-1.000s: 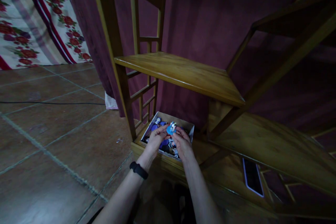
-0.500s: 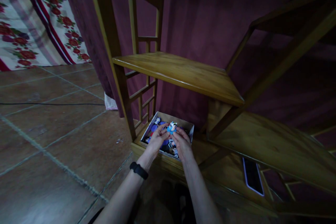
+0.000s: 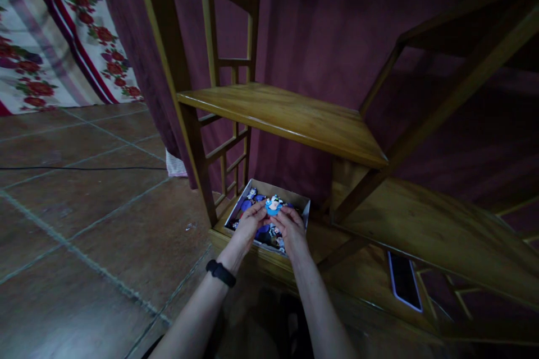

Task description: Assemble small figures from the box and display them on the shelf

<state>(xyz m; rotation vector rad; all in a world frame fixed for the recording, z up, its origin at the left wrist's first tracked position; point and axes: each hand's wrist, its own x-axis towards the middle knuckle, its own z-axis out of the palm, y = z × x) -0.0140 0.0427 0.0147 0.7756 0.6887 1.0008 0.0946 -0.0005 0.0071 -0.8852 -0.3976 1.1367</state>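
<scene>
A small white-and-blue figurine (image 3: pixel 274 204) on a round blue base is held between both hands, above an open cardboard box (image 3: pixel 301 202). My left hand (image 3: pixel 249 225) grips its left side with the fingertips; a black band circles that wrist. On the other side, my right hand (image 3: pixel 290 228) pinches the base between thumb and fingers. Inside the box lie several more small figures, some with blue or purple bases, partly covered by my hands. Details of the figurine are too small to make out.
The box stands on the low level of a wooden shelf unit (image 3: pixel 286 115), under a board and beside a lattice side. A phone (image 3: pixel 404 280) with a light purple edge lies to the right. A black cable (image 3: pixel 84 168) crosses the tiled floor at left.
The figurine has been tipped so that more of its blue base faces me. Both hands keep hold of it over the box, and the view has shifted slightly.
</scene>
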